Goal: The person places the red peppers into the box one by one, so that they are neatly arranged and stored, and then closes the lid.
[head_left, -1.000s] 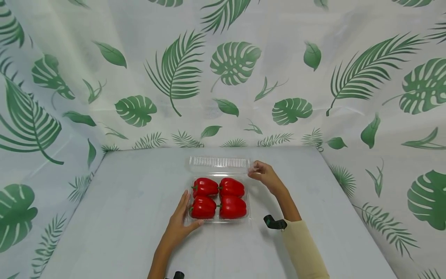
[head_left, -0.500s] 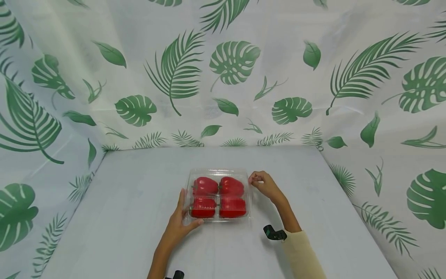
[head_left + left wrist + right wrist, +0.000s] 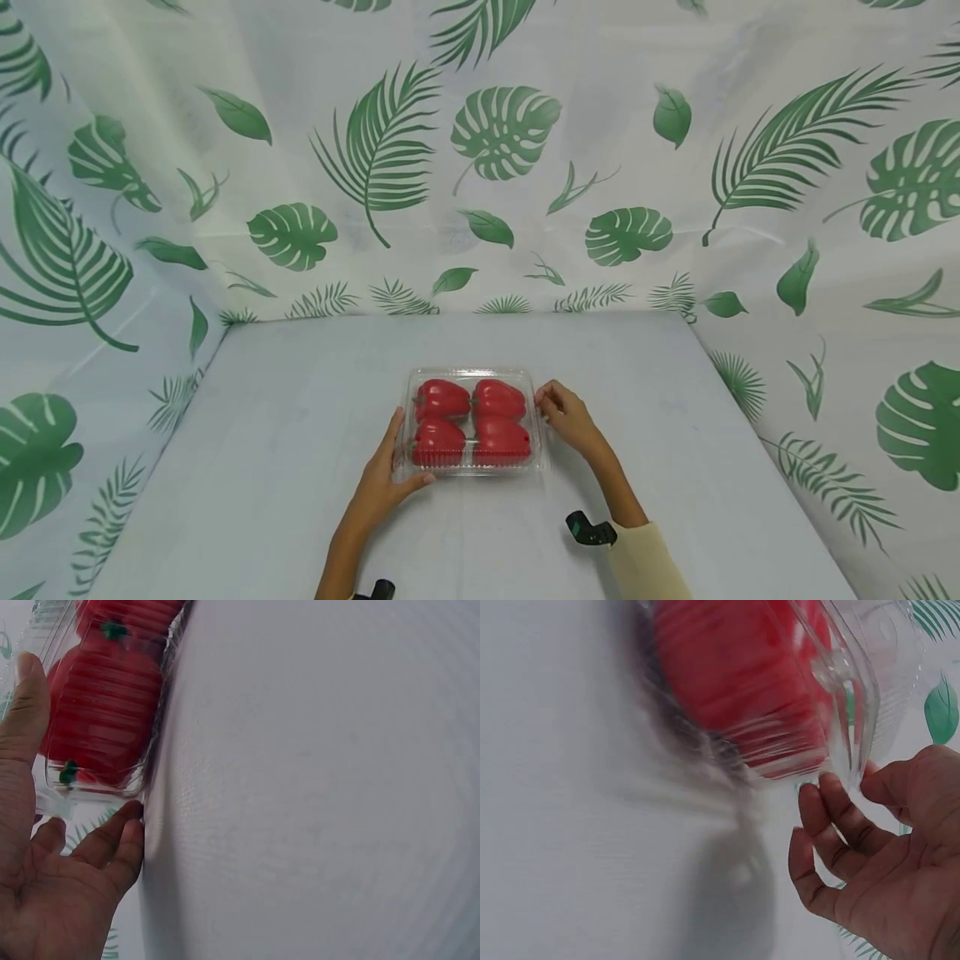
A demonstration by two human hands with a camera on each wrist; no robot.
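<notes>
A clear plastic clamshell box (image 3: 468, 372) lies on the table with several red bell peppers (image 3: 499, 400) in it. Its clear lid (image 3: 864, 697) is over the peppers, and its ribbed front shows in the head view. At the right side of the box, my right hand (image 3: 572, 419) pinches the lid's rim between thumb and fingertips. My left hand (image 3: 375, 490) steadies the near left corner, its fingers fairly straight along the left side and its thumb by the front. In the left wrist view, green pepper stems (image 3: 67, 772) show through the plastic beside the thumb.
The box stands mid-table on a pale cloth surface (image 3: 300, 383). Behind and on both sides hangs a white sheet with green leaf prints (image 3: 506, 133). A black wrist device (image 3: 590, 528) sits by the right sleeve (image 3: 648, 562).
The lid, standing open behind the box a second ago, has swung forward and down over the peppers. My right hand has come nearer with its rim; my left hand has stayed at the corner.
</notes>
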